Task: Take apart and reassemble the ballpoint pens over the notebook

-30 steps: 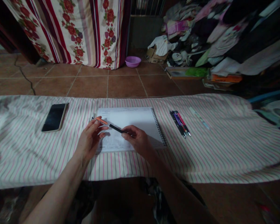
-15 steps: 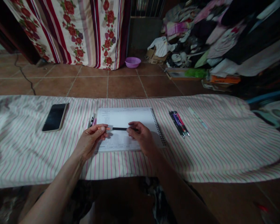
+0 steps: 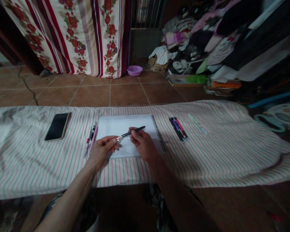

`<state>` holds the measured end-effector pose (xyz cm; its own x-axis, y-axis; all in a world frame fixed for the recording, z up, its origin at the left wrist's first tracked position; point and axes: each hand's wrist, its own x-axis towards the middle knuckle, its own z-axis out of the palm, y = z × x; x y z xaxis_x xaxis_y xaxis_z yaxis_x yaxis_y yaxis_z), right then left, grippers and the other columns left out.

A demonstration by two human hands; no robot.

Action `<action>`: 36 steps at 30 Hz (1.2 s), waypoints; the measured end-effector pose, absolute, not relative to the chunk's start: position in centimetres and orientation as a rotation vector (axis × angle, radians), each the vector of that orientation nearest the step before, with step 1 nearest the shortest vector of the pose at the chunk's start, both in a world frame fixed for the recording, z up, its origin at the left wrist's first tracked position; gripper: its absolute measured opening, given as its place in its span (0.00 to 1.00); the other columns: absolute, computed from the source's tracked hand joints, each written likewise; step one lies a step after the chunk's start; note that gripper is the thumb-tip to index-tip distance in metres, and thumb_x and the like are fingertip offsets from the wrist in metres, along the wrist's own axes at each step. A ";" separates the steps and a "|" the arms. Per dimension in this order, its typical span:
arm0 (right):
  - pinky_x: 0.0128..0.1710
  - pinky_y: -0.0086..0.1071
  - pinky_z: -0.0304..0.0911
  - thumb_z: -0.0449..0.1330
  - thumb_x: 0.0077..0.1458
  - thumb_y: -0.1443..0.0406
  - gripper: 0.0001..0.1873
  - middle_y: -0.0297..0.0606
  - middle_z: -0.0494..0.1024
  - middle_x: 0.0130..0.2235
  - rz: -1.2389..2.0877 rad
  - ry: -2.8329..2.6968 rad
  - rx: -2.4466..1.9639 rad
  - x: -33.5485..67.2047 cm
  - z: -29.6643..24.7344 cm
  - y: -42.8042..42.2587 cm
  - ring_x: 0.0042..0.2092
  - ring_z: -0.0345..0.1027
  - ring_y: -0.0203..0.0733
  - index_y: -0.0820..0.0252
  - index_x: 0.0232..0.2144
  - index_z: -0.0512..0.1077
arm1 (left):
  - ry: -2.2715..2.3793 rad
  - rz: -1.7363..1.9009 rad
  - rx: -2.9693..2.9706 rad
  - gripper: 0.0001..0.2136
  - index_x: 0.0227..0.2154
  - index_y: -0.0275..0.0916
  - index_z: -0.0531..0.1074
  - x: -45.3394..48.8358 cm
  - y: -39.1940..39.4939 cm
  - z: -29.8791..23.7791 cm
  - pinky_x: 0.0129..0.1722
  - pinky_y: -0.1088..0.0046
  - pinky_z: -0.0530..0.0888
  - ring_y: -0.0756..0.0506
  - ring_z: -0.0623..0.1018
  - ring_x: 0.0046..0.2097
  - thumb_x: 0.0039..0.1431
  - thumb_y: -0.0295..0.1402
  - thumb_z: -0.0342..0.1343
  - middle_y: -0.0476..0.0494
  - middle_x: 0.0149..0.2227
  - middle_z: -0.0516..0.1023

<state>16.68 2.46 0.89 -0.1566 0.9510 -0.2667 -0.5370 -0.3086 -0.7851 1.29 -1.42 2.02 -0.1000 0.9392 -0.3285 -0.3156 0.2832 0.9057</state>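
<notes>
A spiral notebook [image 3: 140, 123] lies open on a striped cloth [image 3: 207, 151]. Above its near half my right hand [image 3: 141, 145] pinches a black pen [image 3: 132, 131], which slants up to the right. My left hand [image 3: 102, 149] is closed in a pinch at the pen's tip end, over the notebook's near-left corner; what it holds is too small to make out. Several pens [image 3: 90, 139] lie just left of the notebook, beside my left hand.
A dark phone [image 3: 57, 126] lies on the cloth at the left. Several more pens [image 3: 179, 129] and a pale pen [image 3: 197, 123] lie right of the notebook. Beyond are tiled floor, a floral curtain [image 3: 82, 35], a purple bowl [image 3: 134, 70] and piled clothes [image 3: 207, 38].
The orange piece seen at the pen's left end is out of sight under my left fingers. The pen has tilted up to the right. The view has shifted slightly.
</notes>
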 end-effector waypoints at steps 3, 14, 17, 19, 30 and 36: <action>0.29 0.25 0.60 0.67 0.36 0.63 0.13 0.34 0.75 0.34 1.717 -0.674 -0.891 17.1 1.6 2.0 0.28 0.63 0.28 0.59 0.29 0.75 | 1.200 1.242 0.704 0.11 0.30 0.30 0.76 2.3 -1.8 2.1 0.22 0.81 0.65 0.54 0.69 0.21 0.41 0.31 0.64 0.45 0.20 0.74; 0.20 0.25 0.54 0.63 0.40 0.56 0.15 0.30 0.69 0.19 1.434 -0.933 -1.124 16.7 0.4 2.7 0.20 0.58 0.29 0.62 0.22 0.69 | 1.214 1.271 0.774 0.09 0.28 0.31 0.76 3.2 -1.7 2.5 0.22 0.81 0.65 0.54 0.70 0.21 0.41 0.29 0.64 0.45 0.21 0.75; 0.20 0.24 0.52 0.62 0.43 0.56 0.15 0.33 0.73 0.25 1.466 -0.933 -1.020 16.3 0.6 2.9 0.22 0.59 0.29 0.61 0.29 0.69 | 1.183 1.245 0.661 0.07 0.27 0.31 0.75 3.1 -1.5 2.4 0.21 0.83 0.65 0.55 0.70 0.20 0.42 0.28 0.63 0.46 0.19 0.75; 0.20 0.24 0.52 0.60 0.46 0.55 0.18 0.38 0.76 0.35 1.552 -0.880 -0.926 16.2 0.9 2.8 0.25 0.62 0.30 0.60 0.38 0.68 | 1.155 1.227 0.564 0.06 0.27 0.31 0.75 3.0 -1.4 2.2 0.21 0.84 0.66 0.55 0.71 0.21 0.43 0.27 0.63 0.46 0.20 0.74; 0.18 0.23 0.51 0.63 0.42 0.60 0.10 0.31 0.73 0.22 1.486 -0.950 -0.998 15.6 0.0 3.2 0.20 0.58 0.27 0.61 0.26 0.70 | 1.057 1.234 0.437 0.06 0.28 0.29 0.73 3.0 -1.5 0.6 0.23 0.83 0.68 0.53 0.73 0.23 0.45 0.26 0.61 0.44 0.20 0.75; 0.20 0.22 0.54 0.64 0.41 0.61 0.13 0.26 0.70 0.22 1.501 -0.894 -0.929 15.3 0.5 3.4 0.21 0.60 0.27 0.58 0.30 0.67 | 0.993 1.214 0.421 0.08 0.28 0.29 0.73 3.0 -1.4 0.9 0.22 0.83 0.67 0.53 0.73 0.23 0.45 0.28 0.61 0.44 0.21 0.75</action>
